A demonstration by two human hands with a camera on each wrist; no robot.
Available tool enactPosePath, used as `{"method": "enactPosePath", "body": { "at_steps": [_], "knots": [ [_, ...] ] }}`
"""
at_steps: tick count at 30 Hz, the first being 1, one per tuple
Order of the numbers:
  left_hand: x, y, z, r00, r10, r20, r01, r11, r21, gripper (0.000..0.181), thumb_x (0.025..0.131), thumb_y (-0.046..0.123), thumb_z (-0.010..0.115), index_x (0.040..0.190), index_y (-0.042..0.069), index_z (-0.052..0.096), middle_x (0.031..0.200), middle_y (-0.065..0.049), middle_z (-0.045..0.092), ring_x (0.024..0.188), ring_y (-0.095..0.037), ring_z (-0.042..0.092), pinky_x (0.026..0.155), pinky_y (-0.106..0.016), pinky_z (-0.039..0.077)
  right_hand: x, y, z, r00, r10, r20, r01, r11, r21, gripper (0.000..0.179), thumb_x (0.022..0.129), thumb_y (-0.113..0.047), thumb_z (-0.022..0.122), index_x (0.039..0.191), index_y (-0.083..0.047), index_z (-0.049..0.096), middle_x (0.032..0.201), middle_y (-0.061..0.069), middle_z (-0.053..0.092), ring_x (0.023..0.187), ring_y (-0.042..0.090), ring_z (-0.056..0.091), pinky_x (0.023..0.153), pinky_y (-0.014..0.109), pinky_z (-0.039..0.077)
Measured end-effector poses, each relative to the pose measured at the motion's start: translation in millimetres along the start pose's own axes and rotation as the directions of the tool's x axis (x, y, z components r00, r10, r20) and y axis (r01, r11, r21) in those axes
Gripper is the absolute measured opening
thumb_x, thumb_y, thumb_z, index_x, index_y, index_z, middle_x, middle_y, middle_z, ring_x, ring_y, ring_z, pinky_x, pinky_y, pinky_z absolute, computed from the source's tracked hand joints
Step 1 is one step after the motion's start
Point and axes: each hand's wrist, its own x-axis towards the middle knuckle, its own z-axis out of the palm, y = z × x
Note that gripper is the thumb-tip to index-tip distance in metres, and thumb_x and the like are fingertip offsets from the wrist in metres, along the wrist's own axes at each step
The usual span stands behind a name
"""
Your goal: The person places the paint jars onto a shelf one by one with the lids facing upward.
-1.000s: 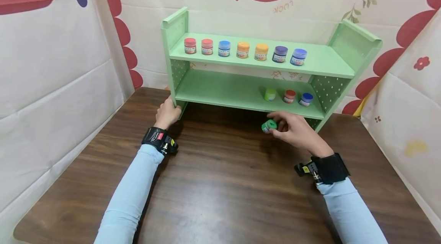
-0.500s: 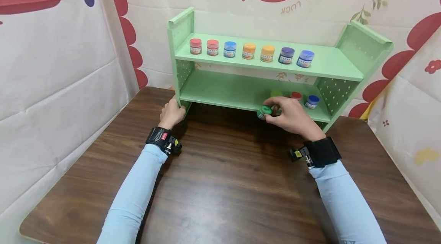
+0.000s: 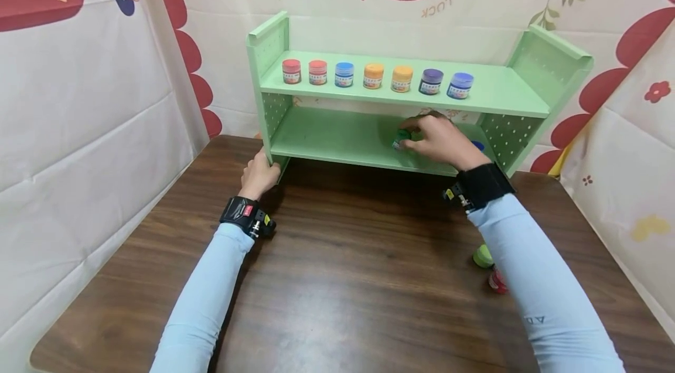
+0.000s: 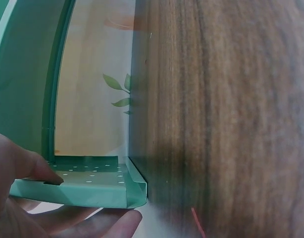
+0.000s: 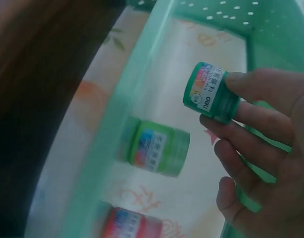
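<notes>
My left hand (image 3: 260, 175) grips the lower left side panel of a green two-tier shelf (image 3: 337, 139). In the left wrist view its thumb lies on one face of the panel (image 4: 77, 193), with fingers on the other. My right hand (image 3: 440, 141) pinches a dark green paint jar (image 3: 402, 139) between thumb and fingers, over the lower tier. The right wrist view has that jar tilted, beside a light green jar (image 5: 159, 148) and a red jar (image 5: 129, 224) standing on the tier. A blue-lidded jar (image 3: 477, 145) is mostly hidden behind the right hand.
Along the upper tier stand several paint jars, among them a red jar (image 3: 292, 71), an orange jar (image 3: 372, 76) and a purple jar (image 3: 430, 81). On the brown table (image 3: 337, 279), a light green jar (image 3: 482, 256) and a red jar (image 3: 497, 280) sit by the right forearm.
My right hand has lifted the dark green jar from in front of the shelf's edge to over the lower tier. Two jars by the right forearm have come into view. My left hand keeps its grip.
</notes>
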Motion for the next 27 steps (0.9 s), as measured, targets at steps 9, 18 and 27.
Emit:
{"method": "enactPosePath", "body": {
  "at_steps": [9, 18, 27],
  "knots": [
    [-0.2, -1.5, 0.6, 1.000, -0.003, -0.007, 0.003, 1.000, -0.002, 0.032, 0.093, 0.027, 0.049, 0.121, 0.014, 0.055, 0.110, -0.019, 0.065, 0.103, -0.043, 0.064, 0.078, -0.059, 0.048, 21.6, -2.3, -5.1, 0.997, -0.004, 0.079, 0.006, 1.000, -0.028, 0.040, 0.096, -0.025, 0.072, 0.131, -0.005, 0.069, 0.128, 0.017, 0.071, 0.115, 0.031, 0.067, 0.097, 0.049, 0.052],
    [-1.7, -1.0, 2.3, 1.000, -0.006, 0.001, 0.006, 1.000, -0.006, 0.034, 0.094, 0.028, 0.049, 0.124, 0.014, 0.056, 0.111, -0.018, 0.066, 0.103, -0.043, 0.064, 0.079, -0.059, 0.049, 30.3, -6.6, -0.7, 0.985, 0.068, 0.159, -0.055, 0.995, -0.087, 0.046, 0.097, -0.029, 0.070, 0.137, -0.006, 0.065, 0.135, 0.018, 0.067, 0.122, 0.037, 0.060, 0.106, 0.055, 0.043],
    [-1.5, -1.4, 2.4, 1.000, 0.001, -0.010, -0.001, 1.000, -0.009, 0.039, 0.093, 0.027, 0.050, 0.129, 0.015, 0.056, 0.106, -0.018, 0.065, 0.098, -0.041, 0.064, 0.077, -0.058, 0.049, 30.3, -8.9, 1.3, 0.983, 0.070, 0.172, -0.062, 0.997, -0.052, 0.049, 0.099, -0.028, 0.067, 0.140, -0.002, 0.061, 0.134, 0.023, 0.066, 0.126, 0.040, 0.059, 0.109, 0.057, 0.042]
  ]
}}
